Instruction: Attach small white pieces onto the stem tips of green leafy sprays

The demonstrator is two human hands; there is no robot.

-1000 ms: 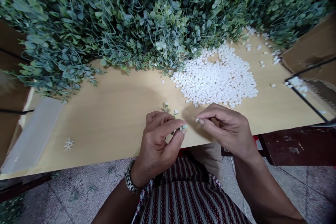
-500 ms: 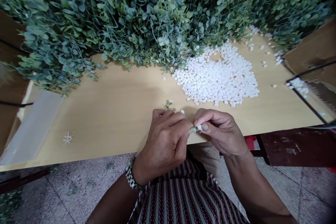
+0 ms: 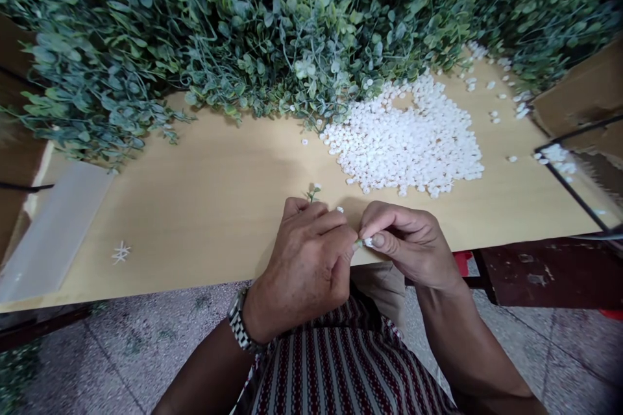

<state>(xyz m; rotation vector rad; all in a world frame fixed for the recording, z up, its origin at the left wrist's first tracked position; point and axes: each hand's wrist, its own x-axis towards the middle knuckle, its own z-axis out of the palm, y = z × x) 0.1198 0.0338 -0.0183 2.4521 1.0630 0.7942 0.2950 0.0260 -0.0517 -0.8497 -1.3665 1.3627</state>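
Note:
My left hand (image 3: 309, 256) is closed around a thin green sprig (image 3: 313, 193); its leafy top with a white piece shows above my knuckles. A green tip of it comes out between thumb and forefinger. Against that tip, my right hand (image 3: 413, 243) pinches a small white flower piece (image 3: 368, 242). The fingertips of both hands nearly meet over the table's front edge. Behind my right hand spreads a heap of small white pieces (image 3: 409, 139). One more white piece (image 3: 339, 209) shows just past my left fingers.
Piled green foliage (image 3: 272, 32) covers the back of the wooden table (image 3: 209, 207). At the left lie a translucent strip (image 3: 58, 233) and a small white star-shaped cluster (image 3: 121, 252). Cardboard with a black rod (image 3: 577, 188) stands at the right.
The white piece in my right fingers has shifted slightly left and down against the sprig's tip. Both hands keep their grip, and the view has moved a little.

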